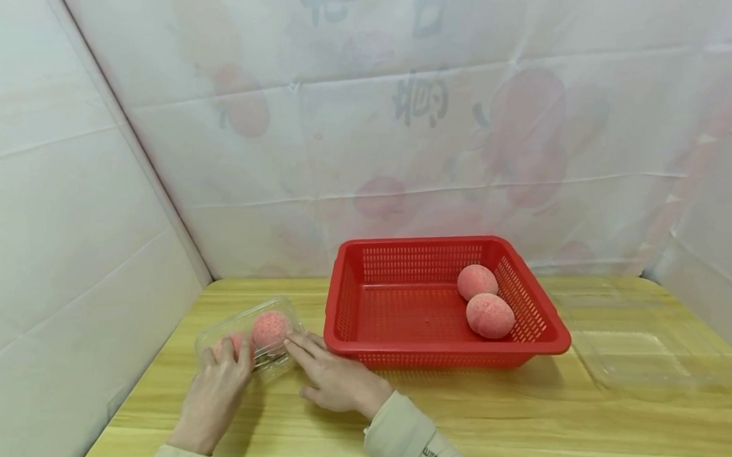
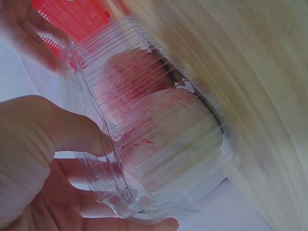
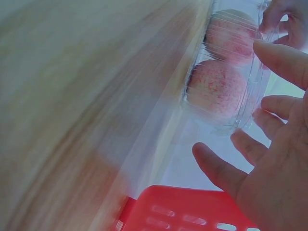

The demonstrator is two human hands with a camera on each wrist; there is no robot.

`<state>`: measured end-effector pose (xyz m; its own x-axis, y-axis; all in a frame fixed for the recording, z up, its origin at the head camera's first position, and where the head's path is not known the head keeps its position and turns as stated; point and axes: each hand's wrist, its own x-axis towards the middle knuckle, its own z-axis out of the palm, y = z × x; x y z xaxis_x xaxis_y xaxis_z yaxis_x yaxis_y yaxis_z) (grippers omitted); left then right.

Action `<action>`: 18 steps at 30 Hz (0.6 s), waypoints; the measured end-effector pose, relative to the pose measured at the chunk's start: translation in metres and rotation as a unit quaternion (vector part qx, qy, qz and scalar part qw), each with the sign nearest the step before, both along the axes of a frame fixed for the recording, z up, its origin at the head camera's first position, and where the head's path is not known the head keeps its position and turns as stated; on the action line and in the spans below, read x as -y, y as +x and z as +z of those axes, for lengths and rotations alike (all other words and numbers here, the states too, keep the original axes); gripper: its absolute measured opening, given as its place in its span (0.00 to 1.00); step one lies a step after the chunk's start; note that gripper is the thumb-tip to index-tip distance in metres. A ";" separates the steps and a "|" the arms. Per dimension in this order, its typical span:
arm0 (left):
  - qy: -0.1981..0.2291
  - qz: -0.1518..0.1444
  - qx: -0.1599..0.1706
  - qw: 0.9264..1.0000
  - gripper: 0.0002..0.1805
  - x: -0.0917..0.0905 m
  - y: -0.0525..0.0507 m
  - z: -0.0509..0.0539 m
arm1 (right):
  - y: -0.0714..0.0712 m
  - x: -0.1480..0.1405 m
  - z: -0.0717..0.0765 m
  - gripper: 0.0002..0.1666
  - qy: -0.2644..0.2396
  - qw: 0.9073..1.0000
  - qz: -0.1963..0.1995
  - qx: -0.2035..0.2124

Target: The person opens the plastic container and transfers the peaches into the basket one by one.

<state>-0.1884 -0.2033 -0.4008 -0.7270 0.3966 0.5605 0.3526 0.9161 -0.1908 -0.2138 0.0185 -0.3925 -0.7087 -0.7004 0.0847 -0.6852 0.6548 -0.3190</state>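
The fingers of the left hand [image 1: 211, 391] are curled round the clear rectangular plastic box [image 1: 229, 323], near the wood-grained table's [image 1: 547, 423] left edge; those of the right hand [image 1: 339, 381] are extended at its right end. Inside, two round pink peaches [image 1: 270, 328] are contained. Toward the back edge, two more peaches [image 1: 490, 316] are held in the slotted red basket [image 1: 408, 317].

Plain red on the basket [image 1: 446, 350]. Pale mottled pink on the loose peaches [image 1: 491, 316]; red flecks over pink on the boxed peaches [image 1: 270, 329]. Colourless plastic for the clear box [image 1: 248, 320]. Yellow, streaked wood grain along the desk [image 1: 577, 424]. Beige on the sleeve [image 1: 402, 434], with dark lettering. White across the backdrop [image 1: 339, 140], blotched pink.
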 end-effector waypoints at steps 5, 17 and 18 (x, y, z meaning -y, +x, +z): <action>-0.002 0.000 0.013 1.000 0.24 0.001 0.001 0.000 | 0.000 0.000 0.000 0.44 0.000 1.000 0.004 -0.004; -0.036 -0.043 -0.014 0.998 0.24 0.009 0.000 0.000 | 0.004 0.000 0.004 0.45 0.013 1.000 0.000 -0.004; -0.035 -0.044 -0.004 0.998 0.27 0.010 0.000 0.001 | 0.004 0.000 0.005 0.45 0.013 1.000 0.000 -0.004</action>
